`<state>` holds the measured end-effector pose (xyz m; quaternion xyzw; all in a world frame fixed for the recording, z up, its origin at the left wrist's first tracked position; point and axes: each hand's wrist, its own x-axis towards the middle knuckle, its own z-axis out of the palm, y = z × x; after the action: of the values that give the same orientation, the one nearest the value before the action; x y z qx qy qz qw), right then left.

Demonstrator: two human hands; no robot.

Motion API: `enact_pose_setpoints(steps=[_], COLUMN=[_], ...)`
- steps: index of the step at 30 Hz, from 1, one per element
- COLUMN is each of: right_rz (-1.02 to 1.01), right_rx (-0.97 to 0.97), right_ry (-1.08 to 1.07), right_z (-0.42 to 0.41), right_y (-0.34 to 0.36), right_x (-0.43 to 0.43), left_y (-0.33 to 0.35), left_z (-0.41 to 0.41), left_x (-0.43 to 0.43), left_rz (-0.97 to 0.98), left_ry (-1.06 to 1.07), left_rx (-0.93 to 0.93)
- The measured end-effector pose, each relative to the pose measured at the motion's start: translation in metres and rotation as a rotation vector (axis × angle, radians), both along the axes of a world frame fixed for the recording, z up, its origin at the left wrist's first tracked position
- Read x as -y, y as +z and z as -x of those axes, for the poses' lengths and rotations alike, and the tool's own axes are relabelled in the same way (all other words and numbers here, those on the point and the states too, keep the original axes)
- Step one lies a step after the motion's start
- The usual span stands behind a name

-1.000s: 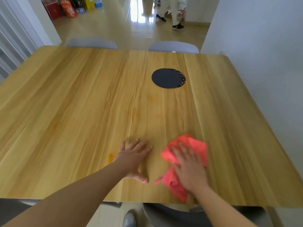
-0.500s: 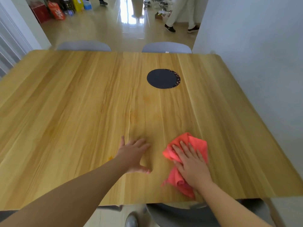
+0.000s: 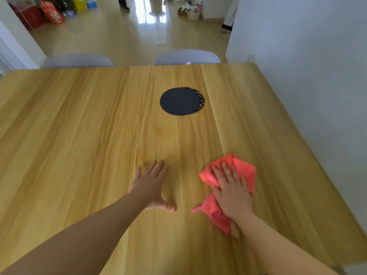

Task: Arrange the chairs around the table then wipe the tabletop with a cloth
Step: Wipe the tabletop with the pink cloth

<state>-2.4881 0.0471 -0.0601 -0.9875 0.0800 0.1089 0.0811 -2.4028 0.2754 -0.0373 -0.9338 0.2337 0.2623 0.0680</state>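
Cloth x1, coral, lower right on tabletop, pressed under flat right hand, fingers straight. Left hand flat, empty, lower centre. 2 grey chairs at top edge. 2 overlapping dark round mats mid-frame.

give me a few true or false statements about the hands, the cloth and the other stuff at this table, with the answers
1. The right hand lies flat on the red cloth, fingers straight. True.
2. The left hand holds a second cloth. False: it rests bare and flat on the tabletop.
3. The dark round mat lies under the red cloth. False: it lies apart from the cloth, farther across the table.
4. Two grey chairs stand at the table's far edge. True.
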Motion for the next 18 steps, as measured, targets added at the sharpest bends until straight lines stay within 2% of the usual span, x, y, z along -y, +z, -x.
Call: enact_pose_setpoints(steps=[3, 6, 8, 11, 14, 16, 18], right_rz=[-0.029, -0.059, -0.061, -0.078, -0.074, 0.021, 0.019], right_rx=[-0.052, -0.014, 0.018, 0.121, 0.041, 0.104, 0.074], right_ry=[-0.302, -0.466, -0.281, 0.199, 0.478, 0.451, 0.085], right_z=[-0.045, -0.072, -0.076, -0.049, -0.04, -0.063, -0.096], right_y=[0.002, 0.005, 0.0, -0.01, -0.005, -0.006, -0.003], right_x=[0.053, 0.036, -0.002, -0.049, -0.025, 0.01, 0.039], left_y=[0.001, 0.002, 0.0, -0.003, -0.004, -0.005, -0.005], left_z=[-0.005, -0.006, -0.008, -0.007, -0.005, -0.006, -0.006], left_x=[0.003, -0.001, -0.002, -0.003, 0.0, -0.001, -0.002], left_rz=[-0.011, -0.002, -0.003, -0.007, -0.002, 0.005, 0.018], left_ry=[-0.014, -0.014, -0.003, 0.001, 0.003, 0.011, 0.016], left_rx=[-0.006, 0.003, 0.0, 0.006, -0.002, -0.002, -0.009])
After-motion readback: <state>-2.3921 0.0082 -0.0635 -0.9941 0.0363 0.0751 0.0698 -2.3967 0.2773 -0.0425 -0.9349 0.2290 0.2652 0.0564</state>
